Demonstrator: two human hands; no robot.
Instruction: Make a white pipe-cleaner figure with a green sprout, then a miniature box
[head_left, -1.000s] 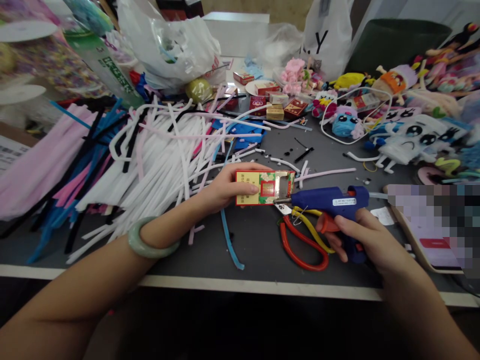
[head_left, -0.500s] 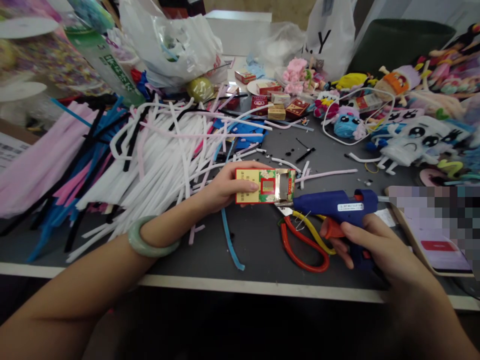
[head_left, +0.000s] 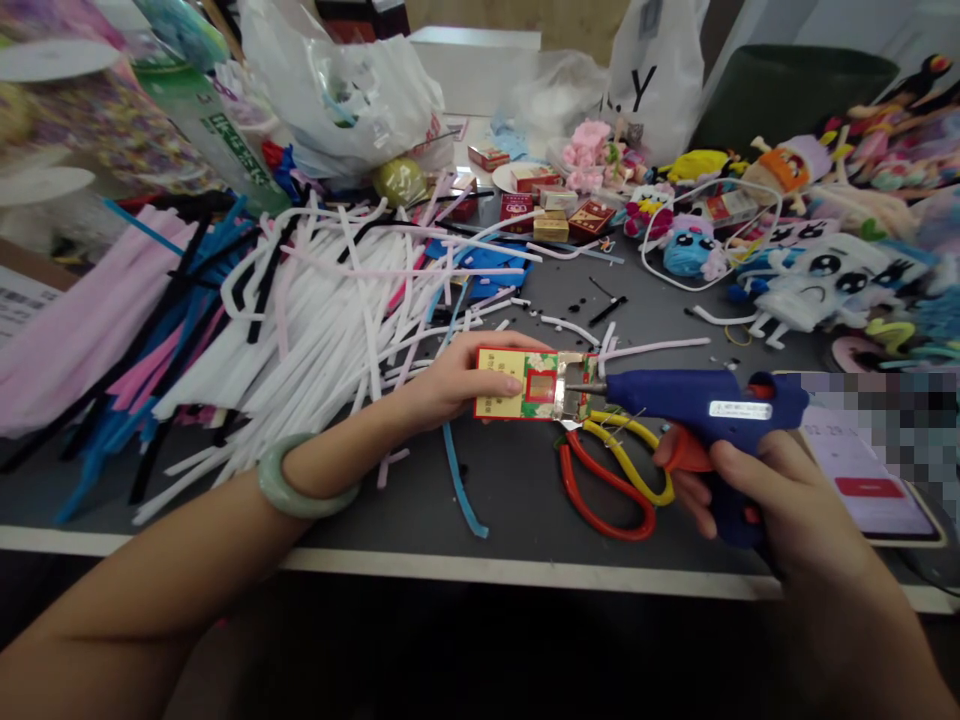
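My left hand [head_left: 457, 385] is closed around a small red, yellow and green cardboard box [head_left: 501, 397], thumb lying across its printed face. The box's right end shows an opening with silvery foil around it. My right hand [head_left: 757, 490] grips a dark blue hot glue gun [head_left: 667, 392], with fingers at its orange trigger. The gun's metal nozzle points left and meets the foil end of the box. Below the nozzle lie scissors [head_left: 607, 500] with one red and one yellow handle, their blades mostly hidden under the box.
Many white pipe cleaners [head_left: 300, 340] and pink ones [head_left: 97, 320] cover the left. A phone [head_left: 874, 480] lies at the right. Small boxes [head_left: 551, 226], plush toys [head_left: 690, 250] and white bags [head_left: 345, 100] stand behind. A white front edge [head_left: 525, 574] borders the table.
The glue gun has shifted right and its nozzle has moved from the box's lower edge up to the foil opening. The box has tilted slightly and moved a little down.
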